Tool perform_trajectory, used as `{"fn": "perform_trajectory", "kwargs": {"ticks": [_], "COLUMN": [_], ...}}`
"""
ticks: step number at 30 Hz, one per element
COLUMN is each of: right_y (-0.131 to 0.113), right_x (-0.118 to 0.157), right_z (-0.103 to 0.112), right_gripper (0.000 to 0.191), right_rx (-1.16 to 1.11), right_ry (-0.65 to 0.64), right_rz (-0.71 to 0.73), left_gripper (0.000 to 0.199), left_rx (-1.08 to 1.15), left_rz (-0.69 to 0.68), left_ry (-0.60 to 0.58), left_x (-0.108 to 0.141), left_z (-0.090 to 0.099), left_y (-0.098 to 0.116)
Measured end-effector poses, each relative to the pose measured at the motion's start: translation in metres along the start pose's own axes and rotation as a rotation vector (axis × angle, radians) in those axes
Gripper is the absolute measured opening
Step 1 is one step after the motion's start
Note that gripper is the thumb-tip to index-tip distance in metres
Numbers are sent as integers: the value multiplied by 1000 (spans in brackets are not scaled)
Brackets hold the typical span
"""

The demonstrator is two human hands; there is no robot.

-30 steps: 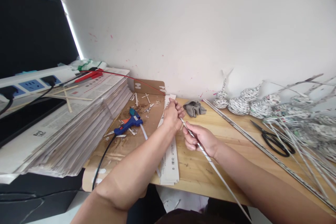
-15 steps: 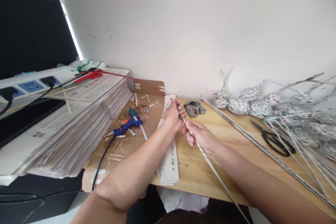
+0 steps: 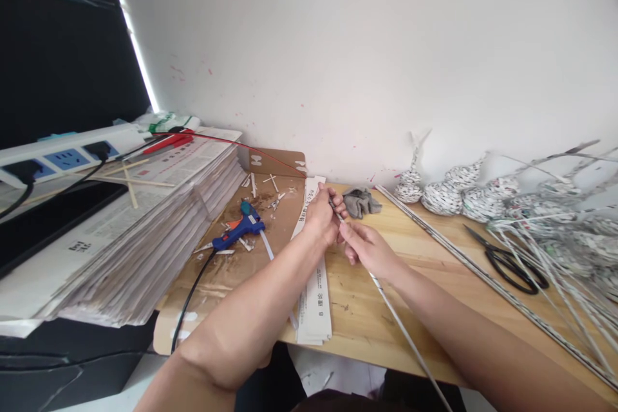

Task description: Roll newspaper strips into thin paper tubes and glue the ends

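A thin rolled paper tube (image 3: 396, 320) slants from between my hands down past the table's front edge. My left hand (image 3: 327, 209) is closed around its upper end, fingers curled. Just below and to the right, my right hand (image 3: 365, 246) pinches the same tube, its fingertips close to the left hand. Under my left wrist lies a stack of cut newspaper strips (image 3: 315, 306), printed with black characters. A crumpled grey cloth (image 3: 361, 203) rests right behind my hands. The tube's very tip is hidden by my fingers.
A blue glue gun (image 3: 240, 230) lies on stained cardboard (image 3: 203, 293) among paper scraps. A tall newspaper stack (image 3: 193, 206) with a power strip (image 3: 72, 153) stands left. To the right are long paper tubes (image 3: 463, 259), black scissors (image 3: 514, 265) and woven gourd shapes (image 3: 441, 196).
My view has shifted slightly, so everything sits a little lower and further right. Both hands keep hold of the paper tube, with the fingers slightly rearranged.
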State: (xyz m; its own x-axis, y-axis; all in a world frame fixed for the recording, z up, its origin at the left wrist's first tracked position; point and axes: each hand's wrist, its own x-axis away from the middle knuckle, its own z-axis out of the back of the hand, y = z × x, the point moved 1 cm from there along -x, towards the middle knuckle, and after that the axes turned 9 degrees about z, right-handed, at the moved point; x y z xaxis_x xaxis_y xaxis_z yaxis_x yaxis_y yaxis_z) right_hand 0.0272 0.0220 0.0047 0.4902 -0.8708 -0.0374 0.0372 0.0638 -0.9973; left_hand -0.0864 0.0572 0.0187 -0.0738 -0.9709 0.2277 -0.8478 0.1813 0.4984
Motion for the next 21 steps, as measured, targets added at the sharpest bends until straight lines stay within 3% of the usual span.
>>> {"fn": "perform_trajectory", "kwargs": {"ticks": [2, 7, 12, 16, 18, 21], "right_y": [0, -1, 2, 3, 3, 1], "right_x": [-1, -4, -2, -2, -1, 0], "right_z": [1, 1, 5, 4, 5, 8], "right_gripper": [41, 39, 39, 37, 38, 38], "right_rx": [66, -357, -114, -434, -348, -25], "right_ry": [27, -160, 20, -107, -97, 14], "right_rz": [46, -147, -21, -126, -114, 26], "left_gripper": [33, 34, 33, 31, 30, 31], "left_rx": [-8, -3, -73, -125, -148, -192], "left_rz": [2, -10, -18, -16, -20, -31], "left_ry": [-6, -40, -8, -57, -46, -18], "left_x": [0, -1, 0, -2, -3, -5], "left_z": [-1, -1, -1, 1, 3, 6], "left_y": [-1, -4, -4, -6, -7, -8]}}
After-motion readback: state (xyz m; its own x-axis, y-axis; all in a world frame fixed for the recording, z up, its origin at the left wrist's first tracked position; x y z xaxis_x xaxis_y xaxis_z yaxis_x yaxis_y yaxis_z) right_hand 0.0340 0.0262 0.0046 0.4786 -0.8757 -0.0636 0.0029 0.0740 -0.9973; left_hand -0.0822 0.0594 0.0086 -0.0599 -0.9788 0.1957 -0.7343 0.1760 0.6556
